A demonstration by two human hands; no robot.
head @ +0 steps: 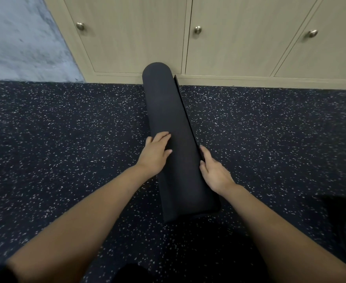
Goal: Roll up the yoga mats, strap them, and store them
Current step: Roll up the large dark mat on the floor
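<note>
A rolled black yoga mat [168,111] is lying on the speckled floor [66,129], far end by the cabinets [137,37], as the left hand [156,153] is resting flat on it and the right hand [215,171] is pressing straight fingers against its loose edge.

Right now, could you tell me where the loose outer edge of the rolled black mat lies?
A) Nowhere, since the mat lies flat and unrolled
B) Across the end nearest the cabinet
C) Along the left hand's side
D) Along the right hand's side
D: the free edge of the rolled mat runs down its right side to the right hand, while the left hand rests on the opposite flank.
</note>
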